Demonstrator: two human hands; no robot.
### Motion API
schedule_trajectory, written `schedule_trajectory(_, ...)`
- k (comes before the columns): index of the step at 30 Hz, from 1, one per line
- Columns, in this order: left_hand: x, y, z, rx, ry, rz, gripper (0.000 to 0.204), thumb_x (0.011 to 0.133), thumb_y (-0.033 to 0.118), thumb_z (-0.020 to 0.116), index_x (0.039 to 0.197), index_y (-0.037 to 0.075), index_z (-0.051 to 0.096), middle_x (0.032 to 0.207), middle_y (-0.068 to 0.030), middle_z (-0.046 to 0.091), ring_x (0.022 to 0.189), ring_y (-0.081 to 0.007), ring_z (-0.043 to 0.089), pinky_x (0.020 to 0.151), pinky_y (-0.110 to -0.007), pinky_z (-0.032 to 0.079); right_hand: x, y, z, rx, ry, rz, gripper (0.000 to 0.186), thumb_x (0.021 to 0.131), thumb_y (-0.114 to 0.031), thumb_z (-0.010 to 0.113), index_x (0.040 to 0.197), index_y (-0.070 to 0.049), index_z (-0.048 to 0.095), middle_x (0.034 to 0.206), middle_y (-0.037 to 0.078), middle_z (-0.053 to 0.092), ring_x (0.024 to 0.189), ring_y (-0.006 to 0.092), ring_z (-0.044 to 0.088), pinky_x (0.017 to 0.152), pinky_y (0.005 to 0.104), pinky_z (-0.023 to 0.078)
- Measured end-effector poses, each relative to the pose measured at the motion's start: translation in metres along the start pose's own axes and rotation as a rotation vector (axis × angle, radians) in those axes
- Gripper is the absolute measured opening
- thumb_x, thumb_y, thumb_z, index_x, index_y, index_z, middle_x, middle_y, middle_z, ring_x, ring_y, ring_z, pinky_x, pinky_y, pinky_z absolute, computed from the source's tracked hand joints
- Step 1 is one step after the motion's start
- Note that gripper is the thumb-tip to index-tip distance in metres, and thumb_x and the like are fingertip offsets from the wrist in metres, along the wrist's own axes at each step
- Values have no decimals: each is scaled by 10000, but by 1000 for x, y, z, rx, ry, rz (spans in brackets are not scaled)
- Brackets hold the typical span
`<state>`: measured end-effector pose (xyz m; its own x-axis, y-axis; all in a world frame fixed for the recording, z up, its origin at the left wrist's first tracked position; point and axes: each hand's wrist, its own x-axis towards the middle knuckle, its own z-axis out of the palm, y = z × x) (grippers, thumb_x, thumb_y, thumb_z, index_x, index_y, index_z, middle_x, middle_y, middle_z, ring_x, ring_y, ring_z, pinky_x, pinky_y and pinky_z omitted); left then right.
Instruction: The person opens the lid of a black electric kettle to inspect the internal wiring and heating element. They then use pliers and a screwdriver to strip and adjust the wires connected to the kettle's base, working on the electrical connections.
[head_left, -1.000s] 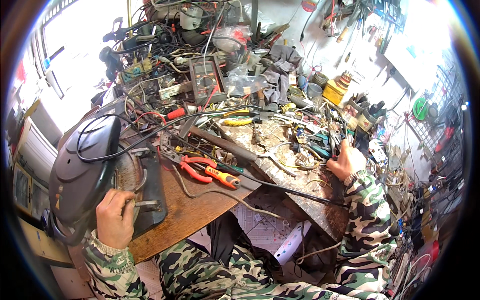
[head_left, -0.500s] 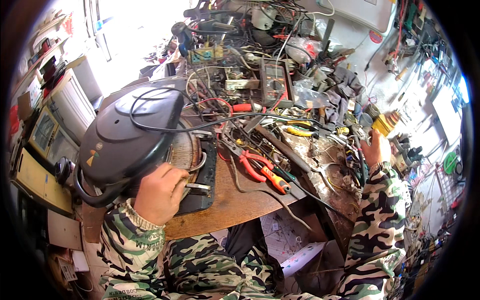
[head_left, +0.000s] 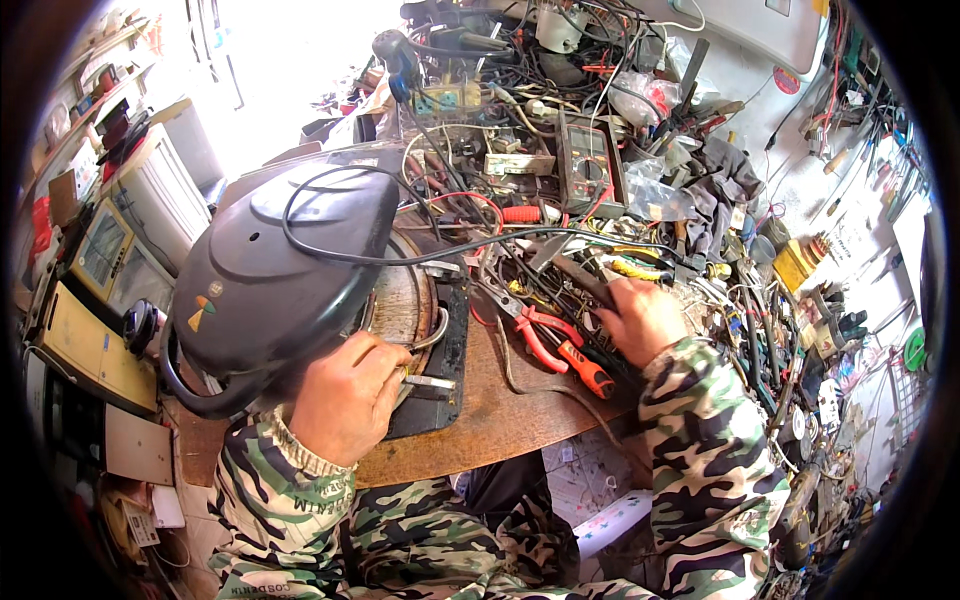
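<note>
Fingers of the right hand (head_left: 645, 318) look wrapped round the end of a hammer (head_left: 583, 282), while those of the left hand (head_left: 350, 395) are pressed together against the black cooker (head_left: 270, 290), pinching something too small to tell. Steadying the cooker and gripping the hammer seem the step in hand; lifting would call for a firm hold clear of the red pliers (head_left: 541, 352). From the right fingers, the hammer's head points toward the tabletop's (head_left: 490, 410) back edge; the cooker sits near its left front corner.
</note>
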<state>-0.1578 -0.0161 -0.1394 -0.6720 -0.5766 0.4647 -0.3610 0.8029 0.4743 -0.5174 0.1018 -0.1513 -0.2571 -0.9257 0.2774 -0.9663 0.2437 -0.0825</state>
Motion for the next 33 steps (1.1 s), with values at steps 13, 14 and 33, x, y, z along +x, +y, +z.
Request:
schedule_trajectory(13,-2,-1,3,0,27,24,152,864,-28,718,1010,11,701,935,-151,669,847,-373,695,752,-440,572,-58,157,-99,-693,32,485,207,716,-89,789,917,-62,746,941,176,732,915,415,707,819,524,559)
schedule_trajectory(14,-3,-2,3,9,29,22,152,864,-27,718,1010,12,700,935,-152,669,846,-374,695,750,-441,572,-51,136,-95,-671,159,366,231,726,-48,775,954,-54,735,972,178,730,921,435,692,821,528,559)
schedule_trajectory(33,-7,-9,3,41,9,-1,140,879,35,729,1018,30,718,940,-133,652,842,-349,691,742,-436,583,112,-33,23,66,-58,-217,252,893,-231,765,1034,-35,690,1006,206,679,989,443,675,853,532,539)
